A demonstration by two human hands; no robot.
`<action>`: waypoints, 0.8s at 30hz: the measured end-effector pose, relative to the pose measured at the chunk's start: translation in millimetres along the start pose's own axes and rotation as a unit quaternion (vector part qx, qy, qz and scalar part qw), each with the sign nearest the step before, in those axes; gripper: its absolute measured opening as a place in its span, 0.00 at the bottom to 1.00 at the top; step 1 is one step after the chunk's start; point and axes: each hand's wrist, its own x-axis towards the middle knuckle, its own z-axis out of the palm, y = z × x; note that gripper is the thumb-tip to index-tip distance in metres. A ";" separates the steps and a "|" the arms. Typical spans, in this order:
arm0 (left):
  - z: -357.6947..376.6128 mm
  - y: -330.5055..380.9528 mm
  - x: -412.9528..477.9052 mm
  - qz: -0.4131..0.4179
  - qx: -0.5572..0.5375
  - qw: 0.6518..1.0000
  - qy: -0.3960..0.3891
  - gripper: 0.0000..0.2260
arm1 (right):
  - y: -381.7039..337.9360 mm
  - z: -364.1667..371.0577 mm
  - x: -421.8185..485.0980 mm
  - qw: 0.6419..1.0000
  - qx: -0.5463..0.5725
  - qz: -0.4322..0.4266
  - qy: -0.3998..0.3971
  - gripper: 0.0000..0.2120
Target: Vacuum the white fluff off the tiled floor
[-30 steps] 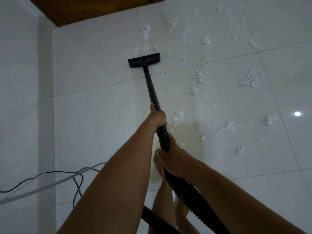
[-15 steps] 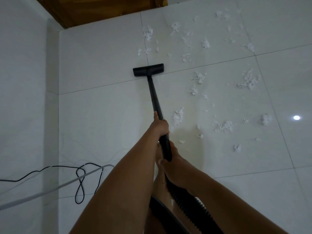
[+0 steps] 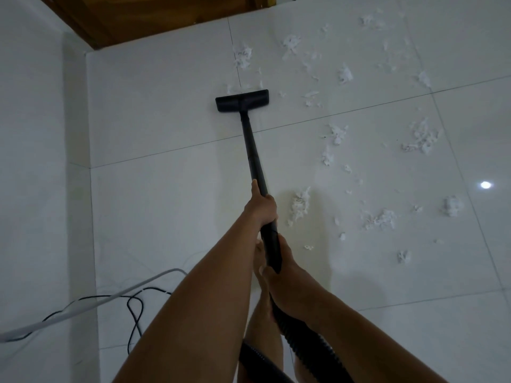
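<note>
Head view: the torn, wispy white fluff [image 3: 300,207] lies in ragged clumps and tiny flecks on the glossy white tiled floor [image 3: 166,217], nearly all of it to the right of the vacuum. One tall, feathery clump sits just beside the tube near the upper hand. Looser tufts spread out toward the right edge, and more scatter across the far tiles. A few small shreds lie just beyond the front edge of the flat black rectangular floor nozzle [image 3: 242,100], which rests on the floor across a dark grout line, with a larger tuft farther up that same line. From the nozzle a slim black rigid wand [image 3: 253,150] slants back toward the person. The left hand [image 3: 261,207] grips the wand partway along, fingers wrapped round it and thumb lying up the tube. The right hand [image 3: 284,283] clasps the thicker lower end, where the black ribbed hose [image 3: 304,341] begins and runs down out of view. Bare legs [image 3: 262,327] show beneath the arms. At lower left a pale grey cord [image 3: 83,306] and a thin black cable [image 3: 135,313] loop over the tiles beside a plain white wall [image 3: 27,161]. A brown wooden panel [image 3: 154,17] borders the floor at the top, and a bright round light reflection [image 3: 485,185] glints at the right.
</note>
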 end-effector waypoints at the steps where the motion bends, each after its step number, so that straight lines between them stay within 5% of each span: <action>1: -4.6 3.3 4.0 0.002 0.003 1.000 0.000 0.32 | -6.6 -0.4 2.9 1.000 0.006 0.000 0.001 0.35; 24: -64.5 71.2 82.4 0.028 0.025 0.999 0.010 0.30 | -83.8 -10.7 94.8 0.999 0.033 0.017 0.016 0.35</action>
